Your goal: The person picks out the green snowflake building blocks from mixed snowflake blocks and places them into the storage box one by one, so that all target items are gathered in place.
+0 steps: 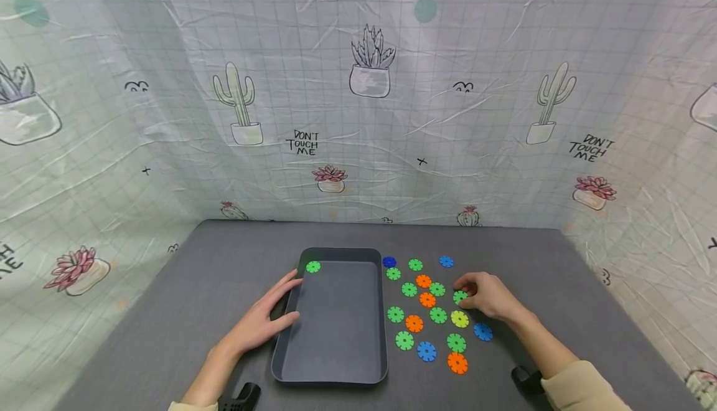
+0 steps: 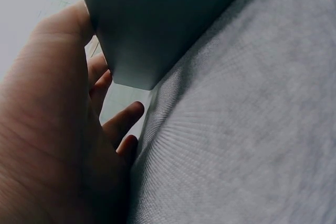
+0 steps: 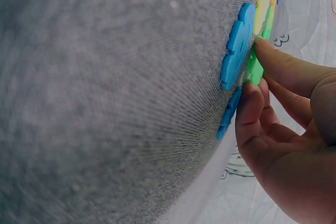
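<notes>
A dark grey rectangular tray point(image 1: 336, 330) lies on the grey table, with one green notched disc point(image 1: 313, 266) in its far left corner. My left hand point(image 1: 260, 321) rests against the tray's left side, fingers and thumb extended; the left wrist view has the thumb touching the tray wall point(image 2: 152, 35). To the right of the tray, my right hand point(image 1: 490, 297) pinches a green notched disc point(image 1: 460, 297) by its edges at table level. Near that hand lie a yellow disc point(image 1: 460, 319) and a blue disc point(image 1: 483, 332), seen edge-on in the right wrist view.
Several more flat notched discs are scattered right of the tray, including an orange disc point(image 1: 457, 363), a light blue disc point(image 1: 427, 352) and a dark blue disc point(image 1: 389, 262). A cactus-print curtain point(image 1: 392, 124) surrounds the table's back and sides.
</notes>
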Demonstrator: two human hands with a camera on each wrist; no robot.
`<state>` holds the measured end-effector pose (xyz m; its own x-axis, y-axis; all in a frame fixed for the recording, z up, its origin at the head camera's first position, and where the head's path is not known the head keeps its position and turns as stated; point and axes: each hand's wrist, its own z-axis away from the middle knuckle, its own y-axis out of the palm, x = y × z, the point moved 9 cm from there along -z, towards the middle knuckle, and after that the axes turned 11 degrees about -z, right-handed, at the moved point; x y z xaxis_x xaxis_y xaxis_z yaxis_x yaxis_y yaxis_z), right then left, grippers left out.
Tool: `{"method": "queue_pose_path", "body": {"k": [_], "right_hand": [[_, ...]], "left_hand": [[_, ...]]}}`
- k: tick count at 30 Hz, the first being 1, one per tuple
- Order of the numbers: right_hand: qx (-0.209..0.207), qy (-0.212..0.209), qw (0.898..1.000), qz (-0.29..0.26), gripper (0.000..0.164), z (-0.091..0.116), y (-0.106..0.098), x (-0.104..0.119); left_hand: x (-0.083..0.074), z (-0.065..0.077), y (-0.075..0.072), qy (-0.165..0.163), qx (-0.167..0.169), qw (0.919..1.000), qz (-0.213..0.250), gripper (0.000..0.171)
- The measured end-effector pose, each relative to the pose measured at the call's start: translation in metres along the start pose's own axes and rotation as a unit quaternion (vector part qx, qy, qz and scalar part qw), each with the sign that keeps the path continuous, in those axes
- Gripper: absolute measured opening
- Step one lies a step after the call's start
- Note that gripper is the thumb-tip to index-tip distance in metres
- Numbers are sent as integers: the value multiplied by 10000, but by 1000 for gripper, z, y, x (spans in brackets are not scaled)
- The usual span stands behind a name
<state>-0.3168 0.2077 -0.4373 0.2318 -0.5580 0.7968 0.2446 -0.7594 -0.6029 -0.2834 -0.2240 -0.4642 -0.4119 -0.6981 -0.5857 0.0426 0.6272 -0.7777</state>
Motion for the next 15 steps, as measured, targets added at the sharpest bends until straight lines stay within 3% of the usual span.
{"method": "queue_pose_path", "body": {"k": [15], "right_hand": [[30,-39,10000,-44,21,2,-5,-1]], "left_hand": [[-1,0,-1,-6,-21,10000,-28,64]]}}
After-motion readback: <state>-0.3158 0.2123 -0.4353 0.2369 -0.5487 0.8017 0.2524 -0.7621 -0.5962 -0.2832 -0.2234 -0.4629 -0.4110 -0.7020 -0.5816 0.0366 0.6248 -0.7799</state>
